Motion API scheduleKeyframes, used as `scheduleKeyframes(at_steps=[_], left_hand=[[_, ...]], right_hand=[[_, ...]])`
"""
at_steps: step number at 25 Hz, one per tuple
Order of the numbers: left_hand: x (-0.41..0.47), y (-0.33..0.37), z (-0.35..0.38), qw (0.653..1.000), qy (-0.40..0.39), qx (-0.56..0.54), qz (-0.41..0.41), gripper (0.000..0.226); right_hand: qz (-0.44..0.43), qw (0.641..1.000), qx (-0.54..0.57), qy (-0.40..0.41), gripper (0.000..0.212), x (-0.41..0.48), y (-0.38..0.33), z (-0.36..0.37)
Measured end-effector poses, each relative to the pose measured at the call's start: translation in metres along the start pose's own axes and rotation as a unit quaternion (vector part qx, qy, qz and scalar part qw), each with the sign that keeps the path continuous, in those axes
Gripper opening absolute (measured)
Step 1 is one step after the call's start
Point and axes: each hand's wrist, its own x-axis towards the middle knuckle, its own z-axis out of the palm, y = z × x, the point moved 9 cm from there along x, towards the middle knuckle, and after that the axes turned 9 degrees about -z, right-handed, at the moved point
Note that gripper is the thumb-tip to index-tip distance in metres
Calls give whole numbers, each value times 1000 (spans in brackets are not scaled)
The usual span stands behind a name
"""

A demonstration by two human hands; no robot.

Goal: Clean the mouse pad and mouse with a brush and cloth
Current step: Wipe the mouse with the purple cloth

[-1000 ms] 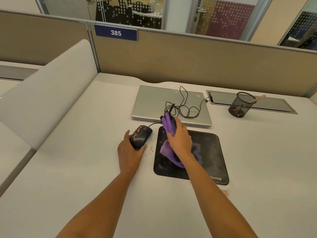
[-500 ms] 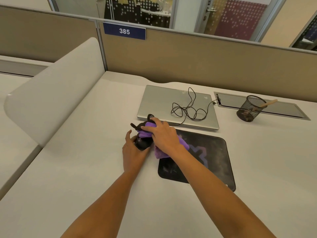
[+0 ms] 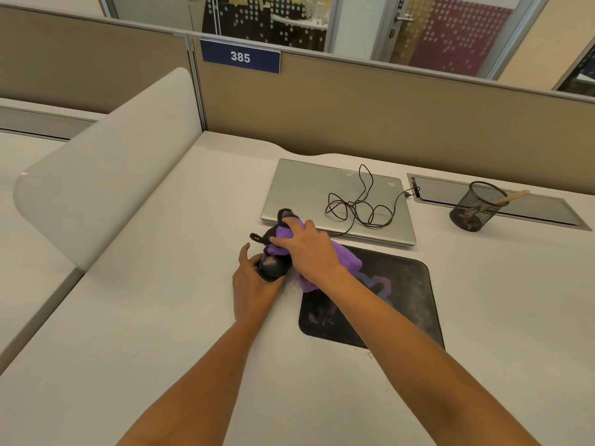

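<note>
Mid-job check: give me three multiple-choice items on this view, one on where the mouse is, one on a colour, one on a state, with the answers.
1. Where is the mouse relative to the mouse pad?
A. On it
B. Left of it, held by the left hand
C. Right of it, untouched

2. What colour is the cloth gripped by the right hand?
A. Purple
B. Yellow
C. White

3. What state is the laptop in?
A. Open, screen lit
B. Standing on edge
C. Closed, with a cable on its lid

Answers:
1 B: the mouse sits off the pad's left edge, with the left hand's fingers round it.
2 A: purple fabric shows round the right hand.
3 C: only the flat silver lid shows, with the cable looped on it.
</note>
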Motion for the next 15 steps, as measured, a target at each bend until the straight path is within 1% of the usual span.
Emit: scheduleKeyframes(at_steps=[2, 5, 6, 9, 11, 12, 15], left_hand=[[-1, 0, 0, 1000, 3, 4, 2, 96], [0, -1, 0, 1000, 3, -2, 1, 94], [0, -1, 0, 1000, 3, 0, 3, 95], [0, -1, 1, 1000, 1, 9, 9, 96], [-1, -1, 0, 1000, 2, 10, 9, 96], [-1, -1, 0, 1000, 3, 7, 10, 95], [0, -2, 0, 1000, 2, -5, 5, 97]], right_hand=[[4, 1000, -3, 3, 49, -3, -4, 1], [-65, 998, -20, 3, 56, -11, -20, 8], [-66, 998, -23, 4, 57, -13, -18, 9], [11, 1000, -14, 8, 57, -15, 0, 8], [25, 999, -20, 4, 58, -16, -5, 9], [8, 1000, -29, 4, 58, -18, -12, 9], [-79, 995, -63, 15, 60, -31, -29, 10]])
